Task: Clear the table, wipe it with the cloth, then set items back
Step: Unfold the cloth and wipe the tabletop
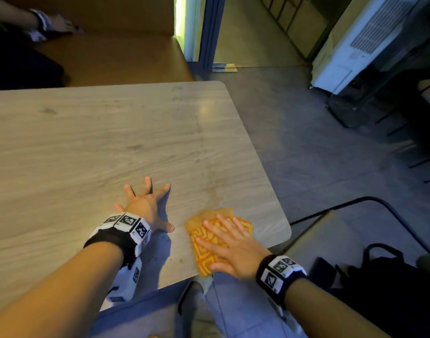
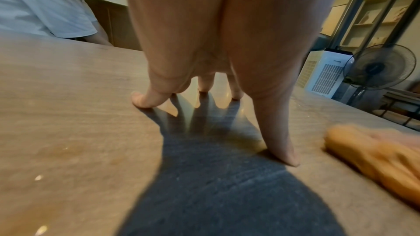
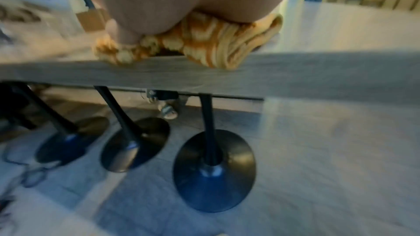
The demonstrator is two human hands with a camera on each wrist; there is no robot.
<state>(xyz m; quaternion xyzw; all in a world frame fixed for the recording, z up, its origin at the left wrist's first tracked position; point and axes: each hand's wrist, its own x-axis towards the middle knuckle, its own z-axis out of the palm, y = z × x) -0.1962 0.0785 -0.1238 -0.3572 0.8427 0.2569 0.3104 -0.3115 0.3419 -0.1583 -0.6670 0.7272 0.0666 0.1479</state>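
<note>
An orange patterned cloth (image 1: 204, 250) lies folded at the near right corner of the grey wood-grain table (image 1: 87, 142). My right hand (image 1: 228, 242) presses flat on it with straight fingers. In the right wrist view the cloth (image 3: 204, 46) bunches under the palm and overhangs the table edge (image 3: 295, 71). My left hand (image 1: 145, 203) is propped on the tabletop to the left of the cloth, fingers spread. The left wrist view shows its fingertips (image 2: 288, 157) touching the table (image 2: 68, 114) and the cloth (image 2: 375, 157) at the right.
A few small drops (image 1: 176, 260) sit near the front edge. Another person's hand (image 1: 57, 24) rests on the brown bench (image 1: 116, 57) across the table. A chair (image 1: 331, 240) with a black bag (image 1: 384, 276) stands to my right. Black pedestal bases (image 3: 213, 168) stand below.
</note>
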